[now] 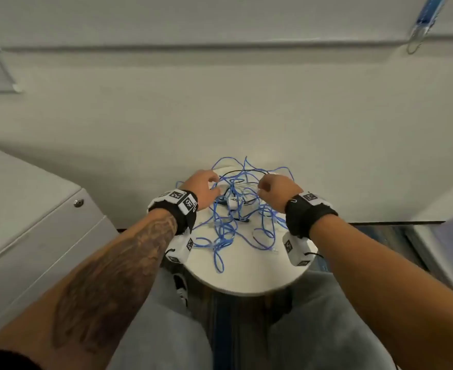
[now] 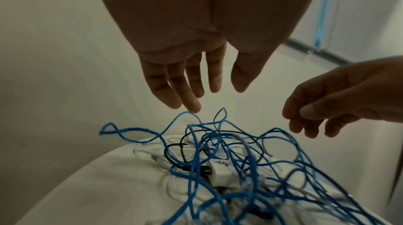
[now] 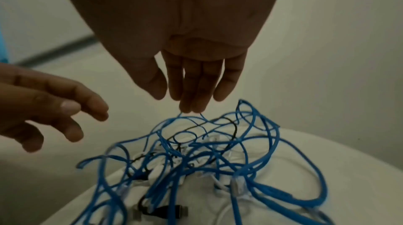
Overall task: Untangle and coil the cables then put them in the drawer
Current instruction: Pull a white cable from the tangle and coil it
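Blue cables (image 1: 230,222) lay tangled with black and white ones on the round white table (image 1: 249,276), just under both hands. Left hand (image 1: 204,189) and right hand (image 1: 277,190) hung slack-fingered, apparently gripping nothing.

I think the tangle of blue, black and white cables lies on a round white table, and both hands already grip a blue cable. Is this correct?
Not quite. The tangle does lie on the round white table, but neither hand grips a cable: in the wrist views the left hand and right hand hover open just above the blue loops.
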Demonstrator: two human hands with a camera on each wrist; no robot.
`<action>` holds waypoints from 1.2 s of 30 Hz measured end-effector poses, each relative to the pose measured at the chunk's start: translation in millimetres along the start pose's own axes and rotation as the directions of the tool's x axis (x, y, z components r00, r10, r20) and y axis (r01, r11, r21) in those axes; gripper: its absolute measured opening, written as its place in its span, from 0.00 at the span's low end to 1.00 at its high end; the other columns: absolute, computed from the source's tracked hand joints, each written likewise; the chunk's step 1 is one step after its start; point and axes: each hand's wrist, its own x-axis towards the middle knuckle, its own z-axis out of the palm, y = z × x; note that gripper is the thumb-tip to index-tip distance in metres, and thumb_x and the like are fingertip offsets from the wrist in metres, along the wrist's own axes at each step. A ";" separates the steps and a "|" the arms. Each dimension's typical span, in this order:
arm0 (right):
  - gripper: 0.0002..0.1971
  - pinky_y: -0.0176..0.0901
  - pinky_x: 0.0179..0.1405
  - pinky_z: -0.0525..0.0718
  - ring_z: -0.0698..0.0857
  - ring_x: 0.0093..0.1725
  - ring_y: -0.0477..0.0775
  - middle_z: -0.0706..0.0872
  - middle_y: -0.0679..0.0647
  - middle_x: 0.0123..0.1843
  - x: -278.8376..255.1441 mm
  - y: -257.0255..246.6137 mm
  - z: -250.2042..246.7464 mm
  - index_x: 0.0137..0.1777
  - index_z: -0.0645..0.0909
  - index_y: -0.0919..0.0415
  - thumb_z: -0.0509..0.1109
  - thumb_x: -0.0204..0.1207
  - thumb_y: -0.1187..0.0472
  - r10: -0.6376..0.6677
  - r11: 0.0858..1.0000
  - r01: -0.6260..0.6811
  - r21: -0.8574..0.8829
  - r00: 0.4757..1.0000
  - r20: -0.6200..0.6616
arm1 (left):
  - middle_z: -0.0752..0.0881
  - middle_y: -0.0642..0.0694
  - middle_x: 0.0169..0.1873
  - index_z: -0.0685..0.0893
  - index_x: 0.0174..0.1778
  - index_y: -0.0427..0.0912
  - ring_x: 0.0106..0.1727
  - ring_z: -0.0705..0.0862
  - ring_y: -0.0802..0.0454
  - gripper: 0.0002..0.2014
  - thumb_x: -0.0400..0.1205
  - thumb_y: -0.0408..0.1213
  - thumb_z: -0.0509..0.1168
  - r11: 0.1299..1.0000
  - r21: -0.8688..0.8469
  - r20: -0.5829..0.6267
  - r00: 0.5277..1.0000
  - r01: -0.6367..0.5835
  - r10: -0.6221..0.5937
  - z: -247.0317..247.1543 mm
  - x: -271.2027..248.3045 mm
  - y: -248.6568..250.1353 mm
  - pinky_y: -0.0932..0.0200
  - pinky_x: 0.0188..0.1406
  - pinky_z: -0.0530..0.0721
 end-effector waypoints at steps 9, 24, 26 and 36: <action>0.26 0.50 0.70 0.78 0.79 0.74 0.62 0.77 0.58 0.78 80.8 -5.4 54.4 0.82 0.70 0.53 0.65 0.84 0.58 0.017 0.999 -0.008 -0.042 0.976 0.216 | 0.80 0.42 0.68 0.80 0.68 0.44 0.63 0.82 0.40 0.17 0.83 0.31 0.64 0.978 0.194 0.124 0.987 0.076 -0.102 29.8 92.3 -10.8 0.52 0.62 0.80; 0.12 0.47 0.49 0.83 0.83 0.50 0.59 0.86 0.57 0.58 112.6 16.2 78.3 0.64 0.80 0.54 0.66 0.81 0.58 0.105 0.972 -0.052 -0.230 0.969 0.225 | 0.86 0.44 0.44 0.87 0.47 0.44 0.45 0.83 0.44 0.05 0.81 0.34 0.66 0.996 0.012 0.068 0.993 0.094 -0.094 47.1 98.7 -39.9 0.57 0.44 0.79; 0.07 0.47 0.48 0.85 0.84 0.47 0.59 0.87 0.56 0.54 112.7 12.1 75.7 0.56 0.82 0.55 0.68 0.80 0.60 0.094 0.964 -0.035 -0.264 0.972 0.214 | 0.88 0.45 0.46 0.88 0.48 0.45 0.48 0.84 0.46 0.05 0.81 0.35 0.67 0.993 -0.023 0.055 0.992 0.118 -0.116 45.1 97.2 -41.3 0.57 0.48 0.79; 0.06 0.45 0.46 0.84 0.87 0.37 0.52 0.87 0.53 0.40 80.1 5.0 40.6 0.47 0.82 0.60 0.70 0.77 0.71 -0.041 0.837 0.054 0.545 0.999 -0.035 | 0.85 0.35 0.61 0.83 0.68 0.39 0.61 0.83 0.36 0.16 0.87 0.38 0.59 0.975 -0.114 0.126 0.977 0.188 -0.173 59.7 93.8 -44.9 0.53 0.55 0.79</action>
